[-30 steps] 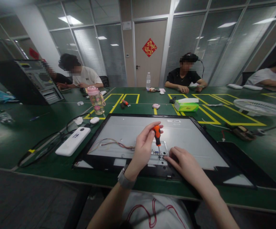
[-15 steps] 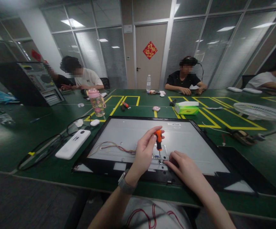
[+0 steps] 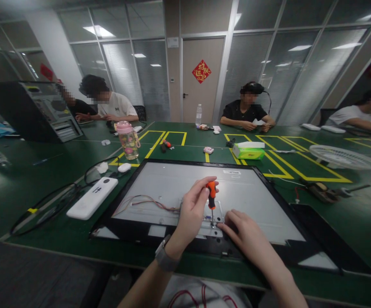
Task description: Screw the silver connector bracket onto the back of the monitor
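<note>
- Little changes over the last second: the screwdriver [image 3: 211, 194] stands nearly upright at the same spot on the metal plate [image 3: 216, 233], so my work stays there.
- My left hand [image 3: 193, 206] pinches its orange handle between thumb and fingers.
- My right hand [image 3: 243, 229] curls loosely, one fingertip beside the shaft's tip; whether it pinches anything, I can't tell.
- The panel [image 3: 252, 203] lies flat on the green surface [image 3: 185, 152].

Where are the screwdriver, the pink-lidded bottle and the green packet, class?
Screwdriver [image 3: 211, 197]: head view, on its handle.
Pink-lidded bottle [image 3: 129, 143]: head view, on its body.
Green packet [image 3: 248, 152]: head view, on its near side.
</note>
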The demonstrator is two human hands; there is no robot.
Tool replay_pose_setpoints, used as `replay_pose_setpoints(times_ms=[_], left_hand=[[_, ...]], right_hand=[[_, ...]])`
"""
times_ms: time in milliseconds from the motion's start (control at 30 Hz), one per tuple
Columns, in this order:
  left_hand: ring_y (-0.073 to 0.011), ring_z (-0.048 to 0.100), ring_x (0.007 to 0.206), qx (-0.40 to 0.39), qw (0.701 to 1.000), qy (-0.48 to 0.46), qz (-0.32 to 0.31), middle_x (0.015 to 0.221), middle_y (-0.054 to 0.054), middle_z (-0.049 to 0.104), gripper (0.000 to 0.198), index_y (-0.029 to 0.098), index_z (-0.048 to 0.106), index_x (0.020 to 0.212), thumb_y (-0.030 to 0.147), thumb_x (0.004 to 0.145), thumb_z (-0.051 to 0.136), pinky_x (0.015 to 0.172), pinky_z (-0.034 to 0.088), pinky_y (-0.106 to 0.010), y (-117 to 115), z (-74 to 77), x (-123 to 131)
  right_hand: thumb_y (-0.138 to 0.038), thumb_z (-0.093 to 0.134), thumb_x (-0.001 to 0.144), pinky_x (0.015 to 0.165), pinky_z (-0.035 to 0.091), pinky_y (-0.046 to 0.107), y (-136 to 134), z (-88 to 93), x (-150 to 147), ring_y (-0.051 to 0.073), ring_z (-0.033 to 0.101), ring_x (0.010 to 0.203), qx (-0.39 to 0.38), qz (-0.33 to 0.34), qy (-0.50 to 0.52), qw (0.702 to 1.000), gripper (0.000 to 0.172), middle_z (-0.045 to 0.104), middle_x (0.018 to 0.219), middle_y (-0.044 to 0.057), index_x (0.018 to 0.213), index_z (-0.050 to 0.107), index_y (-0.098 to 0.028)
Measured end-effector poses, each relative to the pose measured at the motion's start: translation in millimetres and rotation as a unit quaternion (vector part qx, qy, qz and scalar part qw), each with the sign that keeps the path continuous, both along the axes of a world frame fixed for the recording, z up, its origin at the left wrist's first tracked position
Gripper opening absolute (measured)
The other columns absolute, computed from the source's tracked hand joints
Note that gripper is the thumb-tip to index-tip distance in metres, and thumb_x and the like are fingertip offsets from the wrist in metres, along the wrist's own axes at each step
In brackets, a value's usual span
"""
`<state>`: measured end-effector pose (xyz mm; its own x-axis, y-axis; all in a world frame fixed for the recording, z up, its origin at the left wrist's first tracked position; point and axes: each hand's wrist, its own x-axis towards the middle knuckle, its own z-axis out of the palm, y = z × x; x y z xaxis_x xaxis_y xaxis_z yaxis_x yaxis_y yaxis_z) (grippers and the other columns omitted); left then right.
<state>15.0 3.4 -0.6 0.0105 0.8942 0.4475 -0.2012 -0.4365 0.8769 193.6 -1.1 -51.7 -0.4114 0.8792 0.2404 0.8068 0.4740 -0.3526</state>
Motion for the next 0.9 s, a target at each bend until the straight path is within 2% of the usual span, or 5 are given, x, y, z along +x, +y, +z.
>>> replay_pose_setpoints(times_ms=[300, 600, 733, 833, 900], left_hand=[[-0.0208, 0.065, 0.105, 0.010, 1.000, 0.006, 0.003, 0.112, -0.008, 0.067, 0.029, 0.021, 0.065, 0.120, 0.029, 0.096, 0.050, 0.089, 0.050, -0.031, -0.4, -0.9, -1.9], [-0.0192, 0.066, 0.102, 0.100, 0.989, 0.073, 0.079, 0.114, -0.008, 0.068, 0.033, 0.022, 0.064, 0.122, 0.029, 0.100, 0.041, 0.093, 0.049, -0.033, -4.9, -2.4, -2.1], [-0.0185, 0.064, 0.102, 0.114, 0.986, 0.084, 0.093, 0.115, -0.008, 0.066, 0.028, 0.022, 0.066, 0.119, 0.025, 0.097, 0.048, 0.092, 0.050, -0.031, -4.1, -2.6, -3.0], [-0.0176, 0.062, 0.097, 0.119, 0.983, 0.081, 0.113, 0.106, -0.007, 0.065, 0.021, 0.021, 0.070, 0.109, 0.025, 0.090, 0.060, 0.083, 0.052, -0.027, -4.1, -2.0, -4.4], [-0.0173, 0.062, 0.096, 0.117, 0.983, 0.074, 0.119, 0.103, -0.007, 0.064, 0.018, 0.022, 0.071, 0.104, 0.026, 0.090, 0.062, 0.082, 0.051, -0.026, -5.3, -1.0, -4.9]], right_hand=[[-0.032, 0.057, 0.094, 0.067, 0.047, 0.033, -0.9, -0.4, 0.1, 0.022, 0.061, 0.072, 0.021, 0.005, 0.004, 1.000, 0.022, 0.062, 0.077, 0.004, 0.076, 0.051, -0.022], [-0.034, 0.056, 0.095, 0.068, 0.047, 0.033, -1.7, -0.5, 0.8, 0.023, 0.062, 0.074, 0.014, -0.005, -0.010, 1.000, 0.022, 0.063, 0.080, 0.005, 0.078, 0.054, -0.021], [-0.034, 0.057, 0.094, 0.068, 0.047, 0.033, -1.8, -0.9, 0.7, 0.023, 0.061, 0.073, 0.023, -0.007, -0.008, 1.000, 0.022, 0.063, 0.079, 0.005, 0.077, 0.053, -0.021], [-0.035, 0.056, 0.094, 0.066, 0.046, 0.032, -1.4, -1.7, 1.3, 0.022, 0.060, 0.071, 0.036, -0.002, 0.003, 0.999, 0.022, 0.062, 0.078, 0.005, 0.076, 0.053, -0.021], [-0.035, 0.055, 0.094, 0.066, 0.046, 0.032, -1.2, -2.0, 1.7, 0.021, 0.060, 0.070, 0.038, 0.002, 0.008, 0.999, 0.023, 0.062, 0.077, 0.005, 0.076, 0.052, -0.021]])
